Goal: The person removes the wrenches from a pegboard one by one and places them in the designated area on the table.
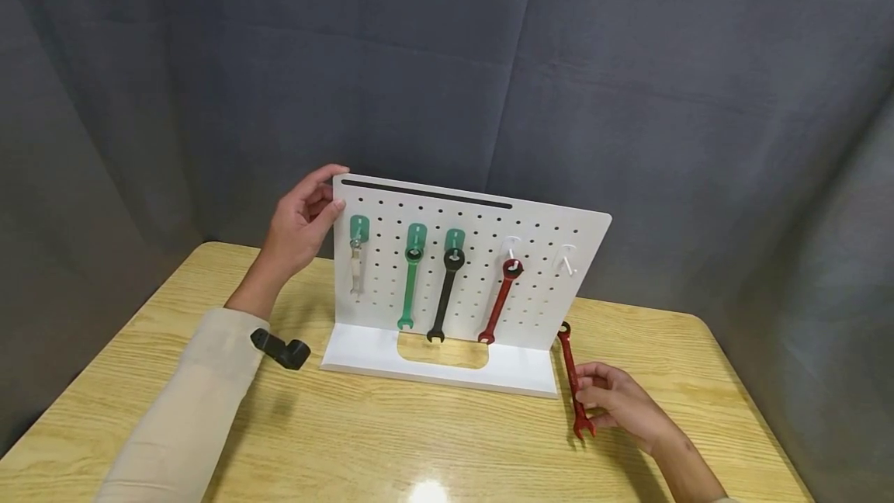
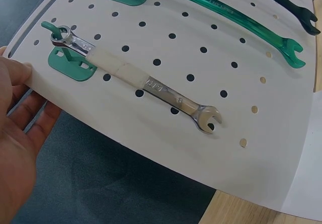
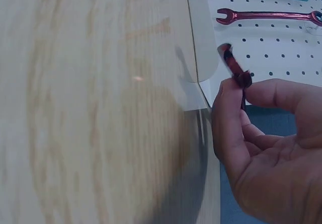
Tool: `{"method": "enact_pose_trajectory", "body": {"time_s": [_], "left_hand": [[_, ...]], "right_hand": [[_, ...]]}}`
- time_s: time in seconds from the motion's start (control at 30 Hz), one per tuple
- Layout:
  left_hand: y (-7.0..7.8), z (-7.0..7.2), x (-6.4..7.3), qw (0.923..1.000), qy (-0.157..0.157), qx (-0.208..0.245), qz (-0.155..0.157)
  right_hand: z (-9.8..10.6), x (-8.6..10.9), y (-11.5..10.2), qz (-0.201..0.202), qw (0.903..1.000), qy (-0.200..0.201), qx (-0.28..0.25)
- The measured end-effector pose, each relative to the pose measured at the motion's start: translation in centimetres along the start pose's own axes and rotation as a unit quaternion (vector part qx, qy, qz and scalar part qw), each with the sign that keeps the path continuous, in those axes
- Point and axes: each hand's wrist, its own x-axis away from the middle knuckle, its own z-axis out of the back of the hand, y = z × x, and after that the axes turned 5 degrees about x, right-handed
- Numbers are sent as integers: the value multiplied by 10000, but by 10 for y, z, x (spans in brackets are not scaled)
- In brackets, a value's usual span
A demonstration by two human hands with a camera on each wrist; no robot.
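My left hand point(image 1: 296, 223) grips the upper left edge of a white pegboard point(image 1: 391, 278), thumb on its front face. Beside the board's lower right corner, my right hand point(image 1: 618, 402) pinches a red combination wrench point(image 1: 573, 379) between thumb and fingers, its open end pointing down. On the board's hooks hang a silver wrench point(image 2: 166, 93) with a pale wrapped handle, a green wrench point(image 1: 410, 289), a black wrench point(image 1: 445, 297) and another red wrench point(image 1: 500, 301). A white hook point(image 1: 567, 264) at the far right bears nothing.
The pegboard stands on a white base point(image 1: 363, 348) with a cut-out, on a wooden table point(image 1: 349, 433). Behind the table hangs a dark grey curtain point(image 1: 419, 60). A black wrist camera mount point(image 1: 281, 349) sticks out from the left sleeve.
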Motion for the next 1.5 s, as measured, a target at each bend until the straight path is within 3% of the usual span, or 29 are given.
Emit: {"method": "enact_pose_trajectory", "body": {"time_s": [0.43,0.87,1.1,1.33,1.5], "left_hand": [[1,-2,1,9998,104,-187,8],[5,-7,2,9988,335,-362,-14],[5,-6,4,9982,349,-486,71],[5,-7,4,9985,347,-412,100],[4,-7,4,9985,319,-417,163]], "right_hand": [[-3,-11,6,24,9996,-33,277],[-11,-13,3,120,9948,396,928],[-17,-11,0,95,9880,655,1394],[-21,-7,-4,91,9727,1091,2045],[-21,-5,-7,146,9699,1121,2158]]}}
